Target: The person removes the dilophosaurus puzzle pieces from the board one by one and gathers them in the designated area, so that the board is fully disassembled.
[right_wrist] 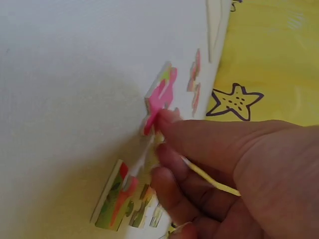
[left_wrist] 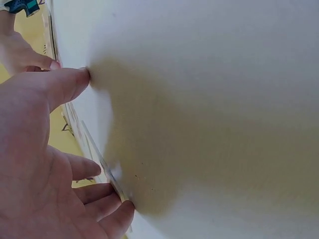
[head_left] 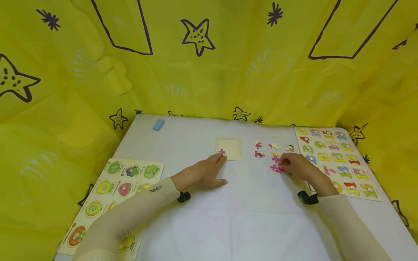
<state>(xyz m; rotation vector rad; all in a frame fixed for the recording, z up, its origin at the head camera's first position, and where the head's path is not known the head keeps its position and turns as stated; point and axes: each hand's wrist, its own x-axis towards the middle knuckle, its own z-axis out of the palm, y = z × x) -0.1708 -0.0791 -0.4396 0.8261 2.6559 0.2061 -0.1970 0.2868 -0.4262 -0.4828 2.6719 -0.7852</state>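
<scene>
A square wooden puzzle frame [head_left: 233, 149] lies mid-table with one pink jigsaw piece [head_left: 222, 151] in its lower left corner. My left hand [head_left: 210, 170] rests at that corner, fingers extended and thumb spread; in the left wrist view its fingertips touch the edge of the frame. To the right, my right hand [head_left: 294, 165] pinches a pink jigsaw piece [right_wrist: 160, 97] between thumb and fingers, close to the tabletop. Several loose pieces, among them a pink and green one [head_left: 259, 154] and a white one [head_left: 274, 146], lie between the frame and this hand.
A fruit puzzle board [head_left: 128, 185] covers the left side of the table, partly under my left forearm. On the right lies a number puzzle board [head_left: 354, 170]. A blue block [head_left: 158, 124] sits at the back left. Yellow curtain [head_left: 209, 83] surrounds the table.
</scene>
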